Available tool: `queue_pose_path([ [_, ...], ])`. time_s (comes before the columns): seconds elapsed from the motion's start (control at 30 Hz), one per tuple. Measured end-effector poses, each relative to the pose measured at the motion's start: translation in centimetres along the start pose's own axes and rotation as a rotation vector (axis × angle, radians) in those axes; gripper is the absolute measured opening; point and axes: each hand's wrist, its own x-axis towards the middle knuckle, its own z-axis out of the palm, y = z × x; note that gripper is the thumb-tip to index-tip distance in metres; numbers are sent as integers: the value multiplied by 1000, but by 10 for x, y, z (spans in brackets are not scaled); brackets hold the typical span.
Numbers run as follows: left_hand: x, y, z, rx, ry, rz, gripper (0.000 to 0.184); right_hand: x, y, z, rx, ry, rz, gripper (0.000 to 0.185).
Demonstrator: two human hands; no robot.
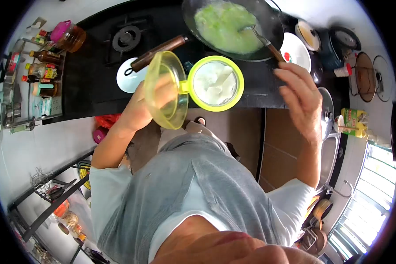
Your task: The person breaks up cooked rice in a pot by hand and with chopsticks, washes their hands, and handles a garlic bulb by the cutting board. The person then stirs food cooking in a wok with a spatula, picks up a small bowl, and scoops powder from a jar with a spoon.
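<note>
My left hand (138, 103) is closed on a round container with a yellow-green rim (240, 86), its fingers partly seen through the raised translucent lid (182, 112). White contents, with what may be a white scoop (224, 83), show inside the container, over the counter's front edge. A spatula (268, 43) leans in the wok (275, 33), its head among green vegetables in pale liquid (224, 26). My right hand (301, 99) is at the end of the spatula's wooden handle, fingers apart. Whether the fingertips touch the handle is unclear.
The wok's wooden handle (158, 53) points left over a white dish (126, 79). A gas burner (126, 38) is at left, beside a rack of bottles (44, 70) and a pink-lidded jar (77, 37). Right of the wok are a white bowl (299, 53) and a sink (329, 160).
</note>
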Motion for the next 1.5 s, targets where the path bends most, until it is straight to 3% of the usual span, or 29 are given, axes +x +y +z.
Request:
queue_pose_path([
  [0.07, 5, 1, 18, 57, 4, -12, 13, 9, -18, 3, 2, -104, -129, 28],
  [0.1, 8, 7, 16, 305, -69, -116, 14, 11, -19, 5, -53, -140, -205, 28],
  [0.13, 11, 4, 21, 306, -83, -125, 14, 15, -17, 9, -108, -177, -283, 29],
  [0.17, 15, 1, 28, 299, -92, -22, 15, 18, -14, 18, -190, -72, -390, 21],
  [0.2, 17, -2, 34, 290, -97, 82, 16, 19, -11, 22, -187, -72, -379, 21],
  [0.23, 17, -2, 37, 252, -93, -18, 17, 20, -8, 25, -265, -72, -402, 18],
  [0.3, 19, -4, 43, 257, -100, -9, 17, 18, -3, 28, -369, -113, -435, 12],
  [0.57, 21, -5, 48, 347, -82, -15, 19, 13, -8, 13, -364, -213, -405, 18],
  [0.67, 23, -2, 53, 435, -96, 82, 21, 11, -5, 21, -354, -236, -436, 20],
  [0.77, 24, -3, 56, 326, -72, 8, 21, 9, -1, 30, -373, -229, -446, 10],
  [0.87, 25, -5, 58, 209, -27, 3, 20, 6, 6, 30, -264, -291, -396, 11],
  [0.97, 28, -15, 51, 350, -48, -18, 19, 5, 19, 30, -130, -327, -287, 9],
  [1.03, 29, -17, 51, 370, -41, 20, 20, 3, 24, 30, 96, -221, -83, 9],
  [1.07, 31, -17, 51, 370, -43, 18, 20, 4, 26, 28, 97, -221, -81, 9],
  [1.17, 34, -16, 50, 351, -36, 1, 21, 4, 34, 23, 334, -243, 237, 10],
  [1.3, 39, -16, 47, 361, -38, -5, 21, 1, 40, 19, 395, -192, 371, 10],
  [1.43, 42, -20, 49, 318, -22, -6, 22, -4, 48, 23, 401, -118, 317, 10],
  [1.5, 44, -22, 47, 319, -24, -13, 22, -6, 54, 26, 526, -84, 423, 10],
])
